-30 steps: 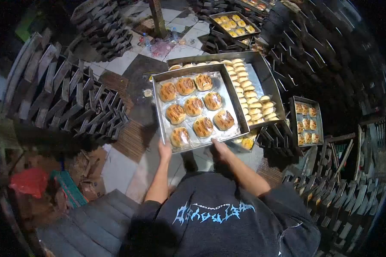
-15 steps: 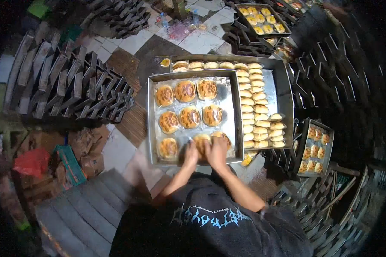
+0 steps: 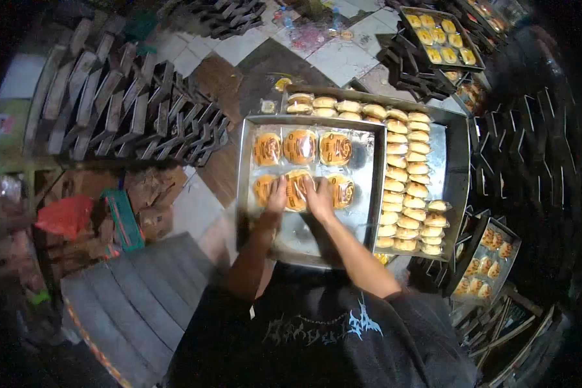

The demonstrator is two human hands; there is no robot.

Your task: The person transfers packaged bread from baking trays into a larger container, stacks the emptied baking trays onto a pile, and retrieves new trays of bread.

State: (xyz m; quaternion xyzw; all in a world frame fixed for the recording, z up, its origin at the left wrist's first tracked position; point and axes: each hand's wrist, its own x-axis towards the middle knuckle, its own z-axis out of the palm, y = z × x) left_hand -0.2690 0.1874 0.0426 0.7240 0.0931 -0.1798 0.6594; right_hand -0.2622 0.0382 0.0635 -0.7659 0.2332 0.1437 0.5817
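Note:
A square metal tray (image 3: 296,234) holds two rows of three flat round buns in clear printed wrappers; its near part is bare. My left hand (image 3: 276,199) is at the left side of the middle bun (image 3: 297,191) in the nearer row, fingers closed against it. On that bun's other side, my right hand (image 3: 320,199) presses in, beside the right bun (image 3: 340,192). The far row (image 3: 300,147) lies flat, untouched. Behind and to the right, partly covered by this tray, a larger deep tray (image 3: 456,168) holds wrapped buns standing on edge in columns.
Zigzag stacks of empty trays stand at left (image 3: 119,113) and right (image 3: 524,145). Trays of topped buns sit at the upper right (image 3: 441,39) and lower right (image 3: 487,262). Grey ridged panels (image 3: 139,304) lie at lower left, near a red plastic bag (image 3: 64,216).
The three buns of the nearest row have left the square tray. Both hands have moved from that row to the middle bun of the row beyond. The view has shifted, moving the trays rightward.

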